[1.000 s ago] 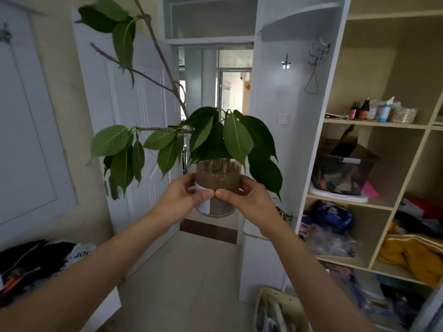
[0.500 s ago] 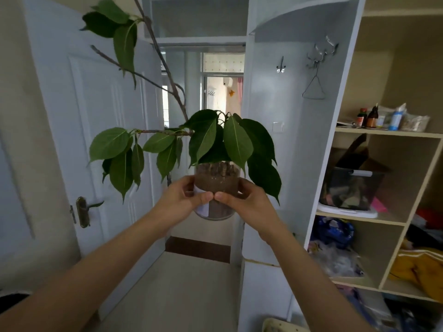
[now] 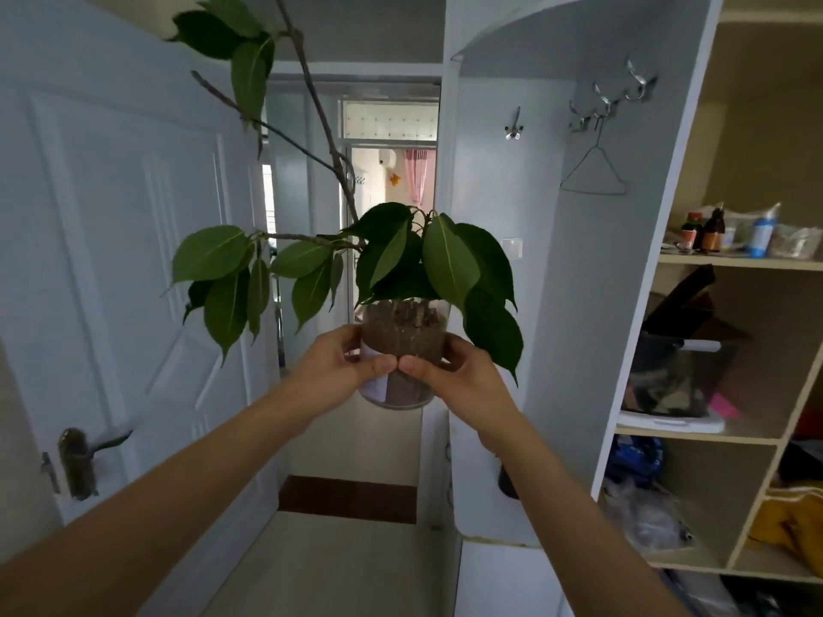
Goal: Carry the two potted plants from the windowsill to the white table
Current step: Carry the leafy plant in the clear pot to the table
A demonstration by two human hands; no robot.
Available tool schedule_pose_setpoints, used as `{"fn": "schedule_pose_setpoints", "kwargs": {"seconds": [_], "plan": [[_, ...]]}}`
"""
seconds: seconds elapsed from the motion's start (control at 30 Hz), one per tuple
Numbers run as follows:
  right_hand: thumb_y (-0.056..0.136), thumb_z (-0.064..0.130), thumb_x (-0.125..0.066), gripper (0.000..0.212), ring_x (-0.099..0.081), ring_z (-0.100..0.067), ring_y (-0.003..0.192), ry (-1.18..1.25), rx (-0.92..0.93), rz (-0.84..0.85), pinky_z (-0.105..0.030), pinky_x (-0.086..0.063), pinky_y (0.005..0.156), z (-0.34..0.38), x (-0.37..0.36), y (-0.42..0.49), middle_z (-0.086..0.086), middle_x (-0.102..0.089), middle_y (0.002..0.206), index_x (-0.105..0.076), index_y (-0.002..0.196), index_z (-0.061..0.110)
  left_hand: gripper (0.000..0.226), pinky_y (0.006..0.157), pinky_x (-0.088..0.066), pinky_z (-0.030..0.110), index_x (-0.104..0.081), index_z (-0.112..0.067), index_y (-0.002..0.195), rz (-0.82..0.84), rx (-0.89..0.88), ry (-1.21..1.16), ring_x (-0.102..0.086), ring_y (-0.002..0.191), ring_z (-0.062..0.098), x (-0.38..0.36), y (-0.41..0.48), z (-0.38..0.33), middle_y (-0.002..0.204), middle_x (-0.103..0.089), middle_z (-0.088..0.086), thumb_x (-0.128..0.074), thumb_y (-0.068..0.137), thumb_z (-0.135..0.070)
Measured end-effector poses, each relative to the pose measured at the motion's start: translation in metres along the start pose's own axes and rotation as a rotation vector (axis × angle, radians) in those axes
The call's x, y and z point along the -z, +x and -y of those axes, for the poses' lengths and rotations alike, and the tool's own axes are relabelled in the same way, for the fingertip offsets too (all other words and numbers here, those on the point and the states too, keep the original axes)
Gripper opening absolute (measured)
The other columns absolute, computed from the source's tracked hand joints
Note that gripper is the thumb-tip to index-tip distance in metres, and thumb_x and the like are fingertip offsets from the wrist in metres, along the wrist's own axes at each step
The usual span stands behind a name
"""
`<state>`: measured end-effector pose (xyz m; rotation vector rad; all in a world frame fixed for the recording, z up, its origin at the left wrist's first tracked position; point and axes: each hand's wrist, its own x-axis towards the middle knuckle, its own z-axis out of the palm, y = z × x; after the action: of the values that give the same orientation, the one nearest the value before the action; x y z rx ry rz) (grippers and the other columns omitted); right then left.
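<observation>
Holds the potted plant (image 3: pixel 403 331) (clear pot, brown soil showing through) up in mid-air at the centre, before the far doorway. Grips the pot from the left with the left hand (image 3: pixel 329 376) and from the right with the right hand (image 3: pixel 458 380), fingers curled round its sides, thumb tips close together on the near face. Faces a white door (image 3: pixel 111 260) at left, open shelving (image 3: pixel 757 262) at right, a wire hanger (image 3: pixel 592 191) on a hook between.

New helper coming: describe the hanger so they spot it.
Find the open shelves on the right. On the white panel left of them, metal hooks sit high. The hanger hangs from one: a thin wire triangle, the other hooks bare.
</observation>
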<state>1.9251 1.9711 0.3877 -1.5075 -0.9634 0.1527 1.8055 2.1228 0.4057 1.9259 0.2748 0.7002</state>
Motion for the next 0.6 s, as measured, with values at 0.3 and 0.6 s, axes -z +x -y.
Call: {"fn": "schedule_pose_setpoints", "kwargs": {"seconds": [0.3, 0.6], "plan": [[0.074, 0.047, -0.083, 0.035, -0.066, 0.016, 0.077, 0.021, -0.017, -0.015, -0.005, -0.049, 0.061, -0.059, 0.006, 0.113, 0.032, -0.064, 0.094, -0.057, 0.098, 0.045, 0.055, 0.093, -0.055, 0.045, -0.058, -0.019, 0.123, 0.009, 0.023, -0.005, -0.066, 0.108, 0.02, -0.003, 0.116, 0.04, 0.118, -0.067, 0.0, -0.076, 0.073, -0.034], [0.072, 0.051, -0.083, 0.045, -0.065, 0.014, 0.077, 0.011, 0.01, -0.016, -0.004, -0.049, 0.062, -0.108, 0.01, 0.232, 0.031, -0.064, 0.096, -0.059, 0.108, 0.038, 0.045, 0.071, -0.059, 0.022, -0.059, -0.019, 0.122, -0.02, 0.006, 0.027, -0.07, 0.091, 0.006, -0.002, 0.237, 0.082, 0.112, -0.068, -0.004, -0.075, 0.08, -0.023]]}}
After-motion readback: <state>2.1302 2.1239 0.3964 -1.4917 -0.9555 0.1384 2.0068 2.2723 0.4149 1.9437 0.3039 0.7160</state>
